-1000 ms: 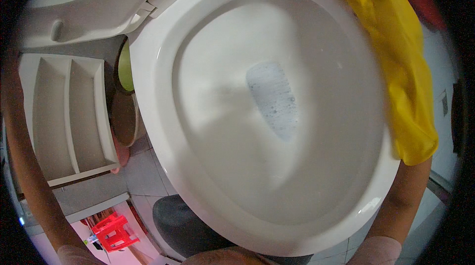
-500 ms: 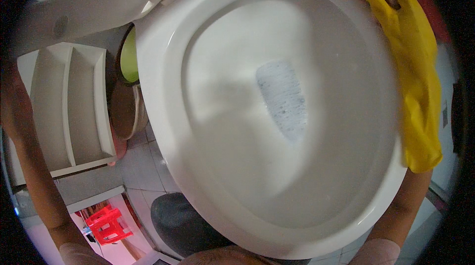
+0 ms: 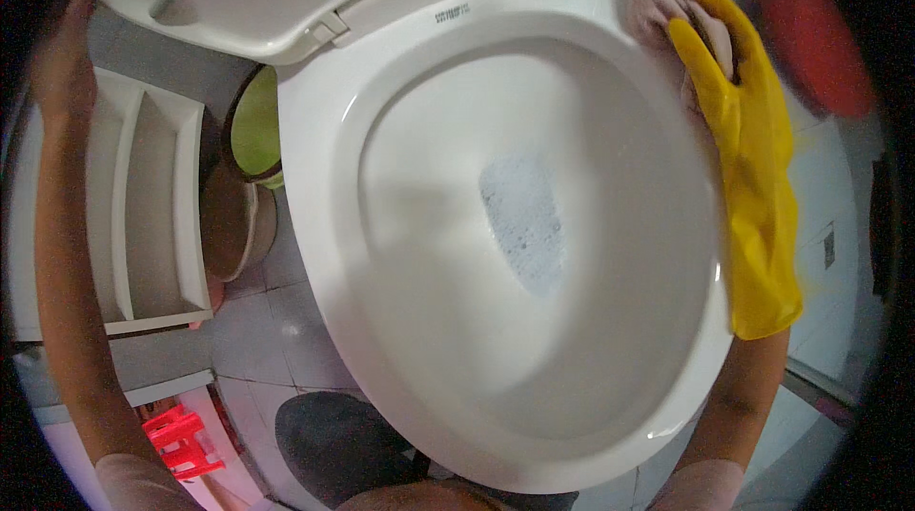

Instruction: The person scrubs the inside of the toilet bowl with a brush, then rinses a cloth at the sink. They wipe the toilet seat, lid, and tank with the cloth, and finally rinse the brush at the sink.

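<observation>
A yellow rubber glove (image 3: 758, 196) covers my right hand (image 3: 729, 63), which is closed on a wadded pale cloth (image 3: 656, 6) against the far right of the toilet rim. The white toilet bowl (image 3: 419, 320) fills the middle, with bluish-white foam (image 3: 526, 225) over the water at its bottom. At the far left, my bare left hand (image 3: 65, 58) reaches up with its fingers stretched beside the edge of the raised toilet seat (image 3: 238, 6). Whether the fingertips touch that edge I cannot tell, as the spot is dim.
Left of the bowl stand a cream shelf unit (image 3: 157, 215), a green bin (image 3: 255, 125) and a brownish bucket (image 3: 238, 235). A red plastic stool (image 3: 186, 442) shows at the lower left. Something round and red (image 3: 815, 30) is at the upper right. Grey tiles (image 3: 253, 339) cover the floor.
My left hand has risen along the left side toward the raised seat. The view has shifted, showing more of the seat and its hinges. My right hand still grips the cloth at the rim.
</observation>
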`<action>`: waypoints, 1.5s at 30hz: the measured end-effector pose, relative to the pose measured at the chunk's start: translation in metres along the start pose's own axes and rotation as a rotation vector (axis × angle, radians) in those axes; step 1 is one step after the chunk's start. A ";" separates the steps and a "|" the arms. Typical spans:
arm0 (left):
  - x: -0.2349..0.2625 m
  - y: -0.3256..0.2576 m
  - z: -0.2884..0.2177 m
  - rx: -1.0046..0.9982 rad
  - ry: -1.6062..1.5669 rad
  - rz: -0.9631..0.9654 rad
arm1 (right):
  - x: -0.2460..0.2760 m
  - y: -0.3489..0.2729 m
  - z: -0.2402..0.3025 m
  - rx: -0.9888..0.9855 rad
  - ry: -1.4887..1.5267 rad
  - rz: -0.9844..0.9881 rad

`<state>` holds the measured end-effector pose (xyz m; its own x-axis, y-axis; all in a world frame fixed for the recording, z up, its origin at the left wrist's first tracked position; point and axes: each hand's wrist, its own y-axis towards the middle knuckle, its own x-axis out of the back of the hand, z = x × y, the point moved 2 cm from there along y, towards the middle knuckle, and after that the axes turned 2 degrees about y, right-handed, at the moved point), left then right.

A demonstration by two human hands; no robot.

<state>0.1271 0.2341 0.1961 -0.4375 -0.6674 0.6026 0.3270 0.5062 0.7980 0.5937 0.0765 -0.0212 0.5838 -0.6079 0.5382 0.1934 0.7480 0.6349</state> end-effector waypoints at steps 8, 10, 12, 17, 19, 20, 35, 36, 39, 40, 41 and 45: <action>-0.038 -0.039 -0.013 0.307 -0.307 -0.056 | 0.027 -0.011 0.025 -0.198 0.283 -0.194; -0.044 -0.032 -0.009 0.364 -0.327 -0.030 | 0.016 -0.002 0.055 -0.003 0.242 -0.105; -0.041 -0.034 0.005 0.369 -0.350 -0.022 | -0.017 0.014 0.080 0.251 0.250 0.013; -0.047 -0.037 -0.054 0.338 -0.352 -0.083 | -0.121 0.033 0.113 0.592 0.047 0.217; -0.052 -0.041 -0.056 0.331 -0.329 -0.097 | -0.152 0.034 0.118 0.569 0.007 0.289; -0.054 -0.040 -0.055 0.335 -0.338 -0.097 | -0.161 0.034 0.119 0.530 0.049 0.326; -0.048 -0.054 -0.041 0.415 -0.444 0.038 | -0.138 0.048 0.089 0.413 -0.106 0.418; -0.042 -0.059 -0.052 0.342 -0.419 0.048 | -0.121 0.054 0.079 0.275 -0.120 0.430; -0.030 -0.089 -0.023 0.204 -0.582 0.141 | -0.081 0.061 0.052 0.208 -0.438 0.383; -0.030 -0.099 -0.015 0.211 -0.638 0.142 | -0.065 0.062 0.040 0.026 -0.294 0.399; -0.033 -0.112 -0.010 0.311 -0.592 0.071 | -0.049 0.064 0.029 -0.073 -0.215 0.365; -0.040 -0.165 -0.037 0.485 -0.674 0.152 | 0.025 0.062 0.028 -0.317 0.056 0.199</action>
<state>0.1215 0.1575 0.0402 -0.8745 -0.1817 0.4497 0.0944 0.8456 0.5254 0.5985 0.0997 0.0470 0.6748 -0.4335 0.5973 0.3016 0.9006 0.3130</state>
